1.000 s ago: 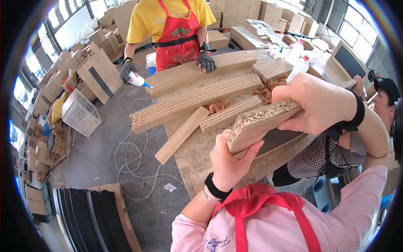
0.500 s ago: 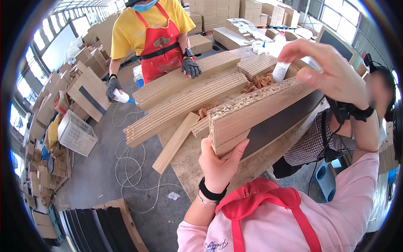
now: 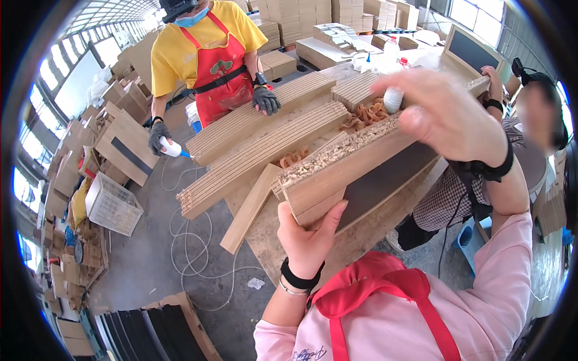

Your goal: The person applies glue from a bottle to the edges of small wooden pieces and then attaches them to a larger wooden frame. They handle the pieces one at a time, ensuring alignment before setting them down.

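Observation:
My left hand (image 3: 308, 237) grips the near-left corner of a wood-faced board (image 3: 349, 174), thumb on its front face. The board's upper edge is rough chipboard, and a dark panel (image 3: 385, 186) shows below its front face. Over the right part of that edge hovers my right hand (image 3: 448, 117), slightly blurred, thumb and fingers apart, with nothing seen in them. Just beyond its fingertips is a small white bottle or cap (image 3: 393, 100), partly hidden, beside curled orange-brown strips (image 3: 365, 116).
Grooved wooden strips (image 3: 265, 156) lie in stacks across the table, with a loose slat (image 3: 250, 210) jutting off its edge. Opposite, a person in a red apron (image 3: 220, 72) holds a white glue bottle (image 3: 171, 147). Another person's hand (image 3: 492, 84) holds the board's far end.
My right hand has lowered toward the board's edge, its fingers straightening. The other person's hand now shows at the far end. My left hand keeps its grip as the view shifts slightly.

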Tool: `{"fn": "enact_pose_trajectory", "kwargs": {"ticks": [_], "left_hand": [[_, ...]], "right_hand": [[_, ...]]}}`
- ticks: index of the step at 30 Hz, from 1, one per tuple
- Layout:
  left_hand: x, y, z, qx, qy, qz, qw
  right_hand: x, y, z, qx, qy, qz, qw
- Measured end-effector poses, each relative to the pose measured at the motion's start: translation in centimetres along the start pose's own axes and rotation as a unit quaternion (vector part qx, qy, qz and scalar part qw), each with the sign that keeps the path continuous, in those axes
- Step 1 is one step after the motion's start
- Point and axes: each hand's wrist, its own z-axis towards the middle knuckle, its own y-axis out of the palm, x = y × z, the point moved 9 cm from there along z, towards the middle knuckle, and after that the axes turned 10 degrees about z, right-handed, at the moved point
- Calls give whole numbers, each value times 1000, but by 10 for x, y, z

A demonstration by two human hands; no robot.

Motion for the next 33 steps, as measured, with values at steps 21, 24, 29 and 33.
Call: {"fn": "enact_pose_trajectory", "kwargs": {"ticks": [21,24,29,33], "left_hand": [[-18,7,0,-76,44,19,996],[-9,5,7,-72,61,-25,995],[0,4,12,-114,97,18,989],[4,4,7,-145,122,14,982]], "right_hand": [[-68,72,57,-222,-39,14,974],[-53,94,51,-289,-10,11,957],[-60,97,53,-267,-54,-9,962],[-64,98,53,-298,-51,32,953]]}}
